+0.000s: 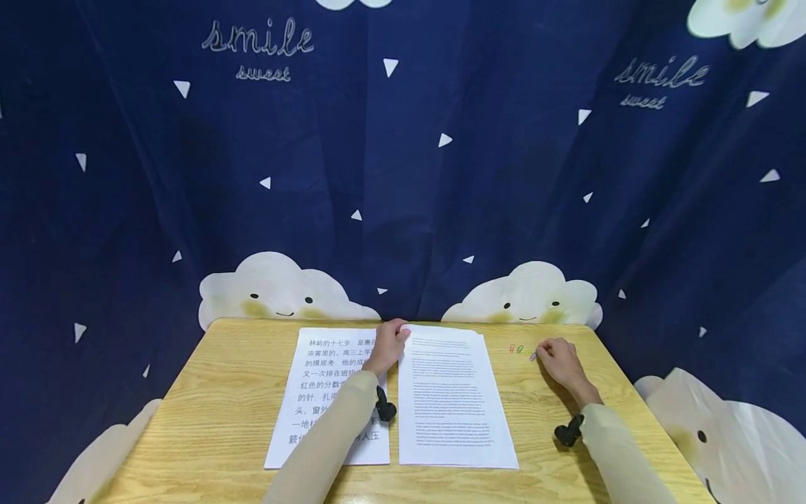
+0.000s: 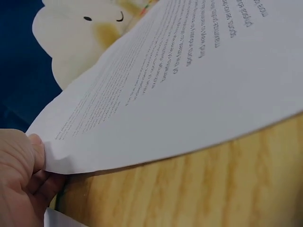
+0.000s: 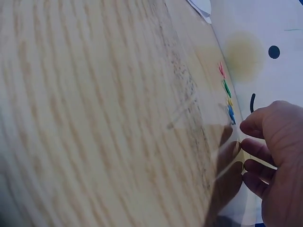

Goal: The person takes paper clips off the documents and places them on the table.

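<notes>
A stack of paper (image 1: 450,399) with small English print lies in the middle of the wooden table. Its upper left corner is pinched by my left hand (image 1: 390,344), thumb on top and fingers underneath, and that corner bends up off the wood in the left wrist view. Over at the right, my right hand (image 1: 560,360) hovers low with loosely bent fingers, its fingertips right beside a bluish paper clip (image 1: 532,357). In the right wrist view thumb and forefinger stand apart, a little short of the blue paper clip (image 3: 231,113).
A red paper clip (image 1: 512,348) and a green paper clip (image 1: 520,348) lie left of the right hand, with a yellow one (image 3: 230,101) near the blue. A sheet with large Chinese print (image 1: 340,399) lies under the left forearm. Behind hangs a dark blue curtain (image 1: 403,175).
</notes>
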A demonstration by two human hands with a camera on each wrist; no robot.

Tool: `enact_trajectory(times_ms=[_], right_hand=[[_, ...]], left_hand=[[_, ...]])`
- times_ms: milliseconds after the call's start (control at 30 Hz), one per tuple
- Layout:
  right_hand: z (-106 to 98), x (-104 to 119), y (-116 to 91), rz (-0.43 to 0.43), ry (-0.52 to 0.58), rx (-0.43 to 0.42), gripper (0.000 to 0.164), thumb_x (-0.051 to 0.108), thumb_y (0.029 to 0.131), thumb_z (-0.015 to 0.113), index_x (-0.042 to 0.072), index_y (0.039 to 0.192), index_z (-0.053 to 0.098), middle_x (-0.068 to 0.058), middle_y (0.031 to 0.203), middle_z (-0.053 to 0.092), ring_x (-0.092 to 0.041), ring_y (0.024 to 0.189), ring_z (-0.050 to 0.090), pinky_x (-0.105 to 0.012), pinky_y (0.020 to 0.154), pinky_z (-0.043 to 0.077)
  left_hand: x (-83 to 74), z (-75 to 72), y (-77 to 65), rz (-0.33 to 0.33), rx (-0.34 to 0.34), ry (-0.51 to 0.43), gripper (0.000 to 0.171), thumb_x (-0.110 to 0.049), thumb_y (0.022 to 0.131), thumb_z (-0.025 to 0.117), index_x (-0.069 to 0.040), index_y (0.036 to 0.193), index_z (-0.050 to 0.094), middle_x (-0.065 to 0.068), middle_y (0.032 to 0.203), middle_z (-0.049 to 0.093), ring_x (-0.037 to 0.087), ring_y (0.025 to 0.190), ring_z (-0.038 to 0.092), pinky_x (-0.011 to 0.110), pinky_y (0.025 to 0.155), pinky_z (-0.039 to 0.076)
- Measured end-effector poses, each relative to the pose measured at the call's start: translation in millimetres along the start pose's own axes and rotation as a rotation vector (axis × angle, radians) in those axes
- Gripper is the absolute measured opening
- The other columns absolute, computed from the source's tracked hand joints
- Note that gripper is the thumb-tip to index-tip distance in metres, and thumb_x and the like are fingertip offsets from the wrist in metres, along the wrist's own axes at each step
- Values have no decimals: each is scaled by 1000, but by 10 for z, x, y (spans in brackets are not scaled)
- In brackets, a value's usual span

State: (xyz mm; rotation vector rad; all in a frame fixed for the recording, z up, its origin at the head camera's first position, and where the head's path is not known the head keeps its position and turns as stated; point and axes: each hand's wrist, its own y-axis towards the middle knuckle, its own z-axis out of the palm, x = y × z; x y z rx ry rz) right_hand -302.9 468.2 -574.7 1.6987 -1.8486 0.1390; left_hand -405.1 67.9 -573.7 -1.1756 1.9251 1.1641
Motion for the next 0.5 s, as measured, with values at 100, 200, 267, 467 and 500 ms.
enact_trajectory(times_ms=[100, 200, 267, 467, 500], right_hand=[[53, 31, 8, -19, -2, -24, 18, 9, 95, 57, -4, 99, 69, -20, 99, 62, -38, 99, 54, -55, 86, 40], [67, 77, -3, -15, 6, -31, 20, 10, 96, 55, -4, 103, 68, -23, 105, 60, -41, 106, 50, -57, 90, 37], [65, 118, -12, -7, 12, -32, 22, 13, 97, 54, -4, 105, 67, -23, 108, 58, -41, 108, 47, -57, 90, 36], [42, 249, -34, -22, 25, -40, 27, 20, 101, 51, -2, 109, 64, -23, 111, 57, -40, 108, 44, -56, 88, 36], [38, 266, -38, -32, 27, -42, 28, 21, 101, 51, -3, 110, 64, -23, 112, 57, -40, 109, 44, -56, 88, 37]], left_hand=[[34, -16, -10, 13, -14, 10, 23, 0, 94, 61, 3, 116, 66, 13, 99, 69, 21, 87, 61, 37, 79, 51], [37, -23, -1, 52, -42, 9, 27, 1, 93, 61, 3, 120, 63, 17, 110, 69, 26, 95, 65, 40, 84, 52], [6, -41, 8, 74, -58, -6, 29, 0, 94, 60, 3, 124, 61, 18, 116, 67, 27, 103, 64, 41, 89, 51], [-167, -201, -28, 98, -49, -3, 35, -11, 100, 53, -7, 135, 55, 11, 125, 65, 24, 121, 57, 42, 104, 41], [-199, -244, -50, 99, -45, 4, 36, -12, 100, 53, -10, 136, 54, 9, 126, 65, 23, 122, 56, 42, 105, 40]])
